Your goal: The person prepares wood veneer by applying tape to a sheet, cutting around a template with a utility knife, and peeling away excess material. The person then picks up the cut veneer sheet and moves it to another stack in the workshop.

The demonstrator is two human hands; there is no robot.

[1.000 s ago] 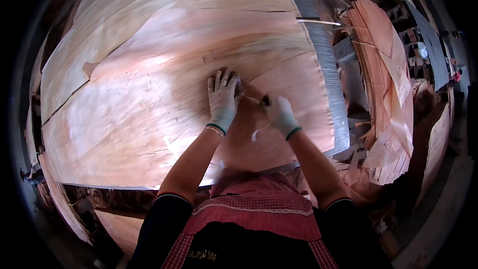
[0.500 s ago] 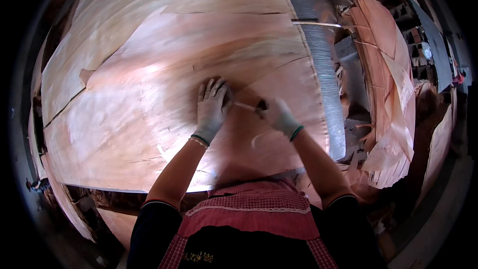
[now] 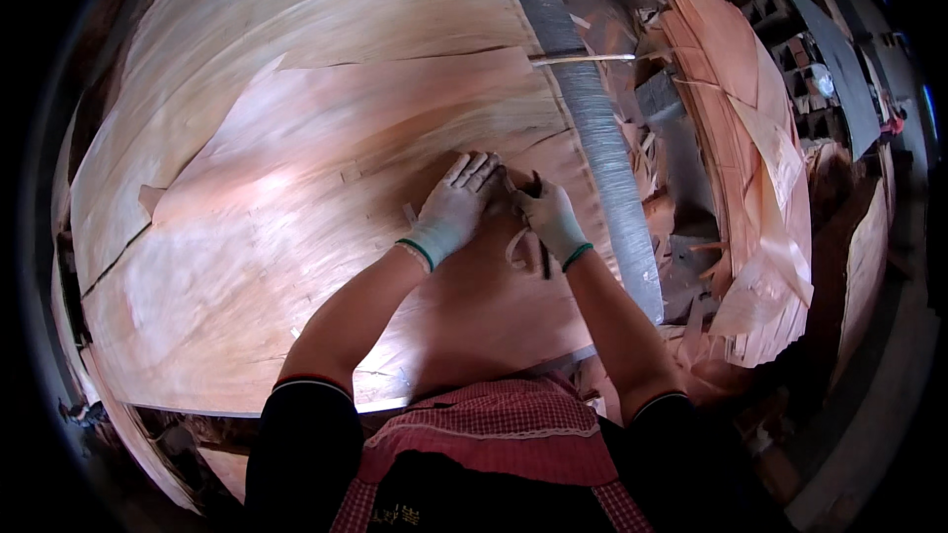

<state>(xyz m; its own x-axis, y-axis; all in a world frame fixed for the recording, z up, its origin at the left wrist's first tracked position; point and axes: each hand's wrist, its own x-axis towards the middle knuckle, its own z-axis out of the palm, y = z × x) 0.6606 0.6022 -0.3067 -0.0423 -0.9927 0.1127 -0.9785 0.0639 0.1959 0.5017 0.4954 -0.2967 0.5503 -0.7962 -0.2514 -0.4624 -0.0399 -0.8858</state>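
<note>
Reddish sheet bundle (image 3: pixel 743 163) rightward, grey panel (image 3: pixel 839 69) beyond.

The right hand (image 3: pixel 550 217) partly hid a dark object (image 3: pixel 536 183).
Its kind was unclear; the top edge cut off the upper wood sheet (image 3: pixel 375 10), and a dark shape (image 3: pixel 81 414) at the left rim was too small to identify.

Left of the left hand (image 3: pixel 456 201), the wood sheet (image 3: pixel 286 247) ran flat, so a hand could slide across. Beyond the fingertips, same, up to the thin stick (image 3: pixel 583 59) poking over the grey edge (image 3: pixel 612 168). Gap to the right hand (image 3: pixel 551 214) was narrow. Just bodyward of that hand, a pale curled strip (image 3: pixel 512 253) sat in the way. Forearms (image 3: pixel 365 301) and apron (image 3: pixel 494 424) blocked the near side; past the grey edge, a sheet pile (image 3: pixel 716 89) did.
</note>
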